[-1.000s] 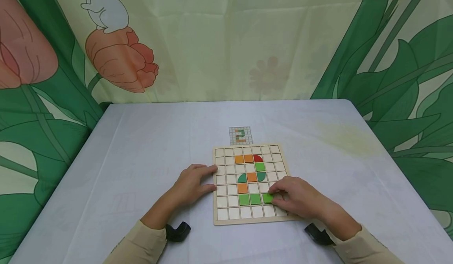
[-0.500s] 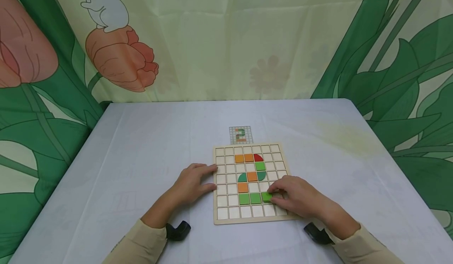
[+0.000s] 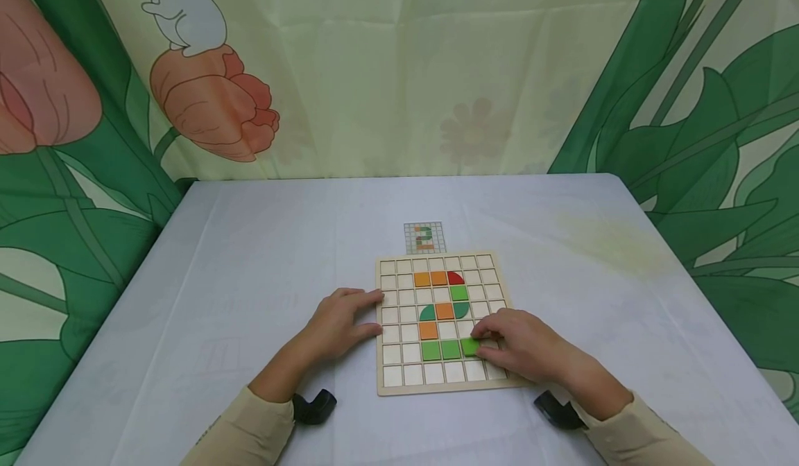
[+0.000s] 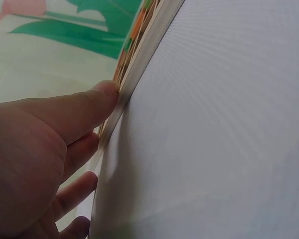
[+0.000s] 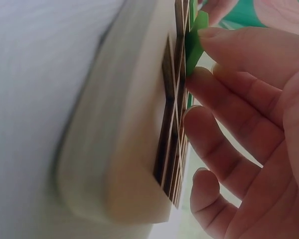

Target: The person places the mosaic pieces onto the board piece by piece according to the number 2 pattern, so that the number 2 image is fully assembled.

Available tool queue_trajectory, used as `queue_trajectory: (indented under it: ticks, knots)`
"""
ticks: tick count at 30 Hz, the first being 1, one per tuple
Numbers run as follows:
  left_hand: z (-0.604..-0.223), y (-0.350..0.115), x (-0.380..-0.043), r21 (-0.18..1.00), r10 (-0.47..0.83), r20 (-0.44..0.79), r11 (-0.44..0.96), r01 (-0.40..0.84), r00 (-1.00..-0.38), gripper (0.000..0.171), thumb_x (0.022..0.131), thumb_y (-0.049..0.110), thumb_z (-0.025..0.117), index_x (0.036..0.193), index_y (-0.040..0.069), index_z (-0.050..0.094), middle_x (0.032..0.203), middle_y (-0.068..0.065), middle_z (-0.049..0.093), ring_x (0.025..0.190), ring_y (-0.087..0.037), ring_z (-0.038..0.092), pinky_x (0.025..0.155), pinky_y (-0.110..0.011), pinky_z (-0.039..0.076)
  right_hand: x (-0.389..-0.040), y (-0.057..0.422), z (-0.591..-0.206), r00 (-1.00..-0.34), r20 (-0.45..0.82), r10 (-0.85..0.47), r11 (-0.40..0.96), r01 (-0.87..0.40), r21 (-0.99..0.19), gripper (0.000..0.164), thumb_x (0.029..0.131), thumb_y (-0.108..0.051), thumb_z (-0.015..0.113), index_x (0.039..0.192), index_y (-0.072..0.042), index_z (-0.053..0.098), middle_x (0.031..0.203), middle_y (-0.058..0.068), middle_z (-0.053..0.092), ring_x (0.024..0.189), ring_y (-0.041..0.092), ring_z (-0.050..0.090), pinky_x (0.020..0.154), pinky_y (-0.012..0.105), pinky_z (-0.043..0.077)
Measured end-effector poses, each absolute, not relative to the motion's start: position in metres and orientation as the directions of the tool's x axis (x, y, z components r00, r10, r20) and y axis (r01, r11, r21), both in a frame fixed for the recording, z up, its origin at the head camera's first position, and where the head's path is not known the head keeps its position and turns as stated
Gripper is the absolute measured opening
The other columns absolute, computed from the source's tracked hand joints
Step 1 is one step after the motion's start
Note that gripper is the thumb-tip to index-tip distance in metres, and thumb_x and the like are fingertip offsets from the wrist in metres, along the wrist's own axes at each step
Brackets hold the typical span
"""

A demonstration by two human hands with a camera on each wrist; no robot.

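Note:
A square wooden grid board (image 3: 440,390) lies on the white table, with coloured tiles set in some of its cells. My left hand (image 3: 333,324) rests against the board's left edge with thumb and fingers extended; the left wrist view shows the thumb (image 4: 92,104) touching the rim. Near the board's lower right, my right hand (image 3: 527,344) pinches a light green square tile (image 3: 469,347) at the right end of a row of green tiles (image 3: 440,350). In the right wrist view this green tile (image 5: 195,47) stands tilted at the grid, under the thumb.
Behind the board lies a small gridded card (image 3: 425,238) with a coloured pattern. Orange tiles (image 3: 431,279), a red rounded tile (image 3: 455,278) and dark green rounded tiles (image 3: 461,310) sit higher in the grid. A printed curtain (image 3: 399,71) hangs behind the table.
The green tile in my right hand has shifted slightly left, closer to the neighbouring green tile. My left hand stays at the board's edge.

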State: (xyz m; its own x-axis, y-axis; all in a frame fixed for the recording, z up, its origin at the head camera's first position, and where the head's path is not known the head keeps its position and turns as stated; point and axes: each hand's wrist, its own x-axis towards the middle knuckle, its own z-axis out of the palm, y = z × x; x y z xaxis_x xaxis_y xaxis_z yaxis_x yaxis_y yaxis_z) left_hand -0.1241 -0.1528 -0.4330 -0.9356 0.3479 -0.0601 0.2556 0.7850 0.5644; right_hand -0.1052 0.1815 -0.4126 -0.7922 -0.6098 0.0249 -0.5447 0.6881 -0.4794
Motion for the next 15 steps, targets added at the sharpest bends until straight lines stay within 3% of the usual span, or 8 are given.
queue_trajectory:
  ticks: [15]
  knots:
    - [-0.4337,-0.1518,-0.1247,0.559,0.34,-0.061,0.791,0.25,-0.939,0.058,0.086,0.028,0.081,0.139,0.02,0.062,0.135,-0.001,0.062,0.13,-0.03,0.048,0.103,-0.053,0.041,-0.1078,0.1803,-0.4134,-0.797,0.009,-0.605,0.692,-0.531,-0.49,0.014,0.086,-0.02,0.076,0.098,-0.019,0.071,0.095,-0.014,0.064,0.088,0.009,0.057,0.082,0.038,0.05]
